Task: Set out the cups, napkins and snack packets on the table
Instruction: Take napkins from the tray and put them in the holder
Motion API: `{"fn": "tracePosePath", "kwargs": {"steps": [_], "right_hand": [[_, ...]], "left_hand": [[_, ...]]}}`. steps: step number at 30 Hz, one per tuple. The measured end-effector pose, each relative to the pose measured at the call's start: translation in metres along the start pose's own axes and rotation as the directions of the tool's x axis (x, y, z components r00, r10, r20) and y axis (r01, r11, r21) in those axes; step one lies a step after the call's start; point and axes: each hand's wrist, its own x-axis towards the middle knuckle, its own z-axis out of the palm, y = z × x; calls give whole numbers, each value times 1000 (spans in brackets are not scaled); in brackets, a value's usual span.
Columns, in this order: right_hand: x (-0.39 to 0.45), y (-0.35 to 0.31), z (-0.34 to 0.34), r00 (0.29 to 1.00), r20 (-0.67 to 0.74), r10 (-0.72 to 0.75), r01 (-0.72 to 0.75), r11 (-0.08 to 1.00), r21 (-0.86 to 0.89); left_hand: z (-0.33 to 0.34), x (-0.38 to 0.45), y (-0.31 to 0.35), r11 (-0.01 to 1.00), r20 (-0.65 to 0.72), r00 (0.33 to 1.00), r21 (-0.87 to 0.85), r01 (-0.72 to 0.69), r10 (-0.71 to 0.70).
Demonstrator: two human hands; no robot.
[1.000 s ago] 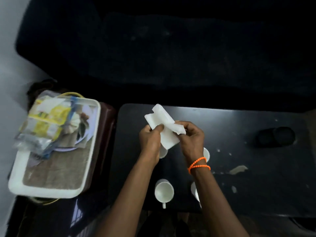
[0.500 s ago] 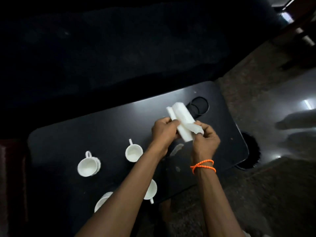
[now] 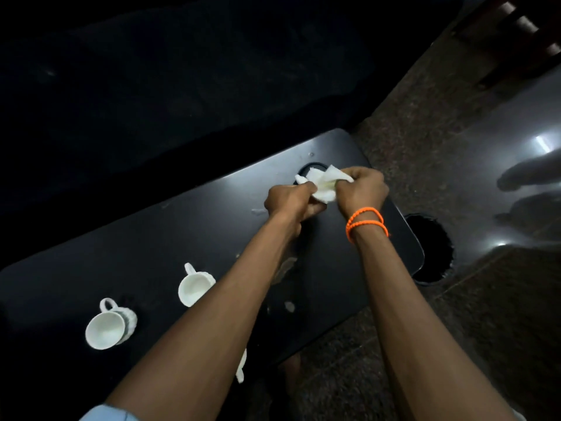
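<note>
Both hands hold a bunch of white napkins point(image 3: 323, 183) over the far right part of the black table point(image 3: 151, 238). My left hand point(image 3: 290, 200) grips the napkins from the left, my right hand point(image 3: 362, 189), with an orange bead bracelet at the wrist, from the right. One white cup point(image 3: 194, 287) stands mid-table beside my left forearm. Another white cup point(image 3: 109, 325) stands further left. A third cup point(image 3: 241, 364) peeks out from under my left forearm at the near edge.
A round recess point(image 3: 309, 168) in the tabletop lies just behind the napkins. Pale smudges point(image 3: 288, 305) mark the table. Speckled stone floor point(image 3: 425, 132) lies to the right, with a dark round hole point(image 3: 431, 247) past the table's right end. A dark sofa point(image 3: 182, 71) fills the back.
The view has swung right, away from the white tray of snack packets. Both hands carried the napkins toward the table's far right end and now bunch them near the round recess.
</note>
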Motion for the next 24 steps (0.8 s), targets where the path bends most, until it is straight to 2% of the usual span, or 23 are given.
{"fn": "tracePosePath", "kwargs": {"steps": [4, 7, 11, 13, 15, 16, 18, 21, 22, 24], "right_hand": [[21, -7, 6, 996, 76, -40, 45, 997, -59], [24, -4, 8, 997, 62, -47, 46, 999, 21], [20, 9, 6, 996, -28, -89, 90, 994, 64], [21, 9, 5, 989, -86, -123, 129, 989, 68], [25, 5, 4, 976, -116, -186, 192, 980, 46], [27, 3, 5, 970, -102, -220, 223, 975, 21], [35, -1, 9, 967, 11, -256, 256, 966, -41], [44, -2, 16, 952, 232, -202, 234, 965, -122], [44, 0, 17, 951, 243, -192, 226, 966, -123], [42, 4, 19, 968, 168, -186, 200, 977, -73]], "left_hand": [[3, 15, 6, 990, -126, 986, 102, -93, 106], [-3, 22, 10, 980, -192, 965, 126, -156, 179], [-7, 26, 4, 984, -113, 978, 54, -172, 177], [-7, 27, -1, 978, -75, 977, 76, -194, 200], [-7, 30, -5, 967, -94, 967, 126, -222, 235], [-7, 32, -7, 961, -121, 961, 154, -231, 250], [-9, 36, -11, 951, -174, 945, 193, -242, 276], [-13, 40, -16, 942, -199, 933, 217, -256, 299], [-15, 42, -17, 939, -202, 930, 226, -260, 306], [-19, 46, -18, 930, -213, 924, 262, -259, 317]]}}
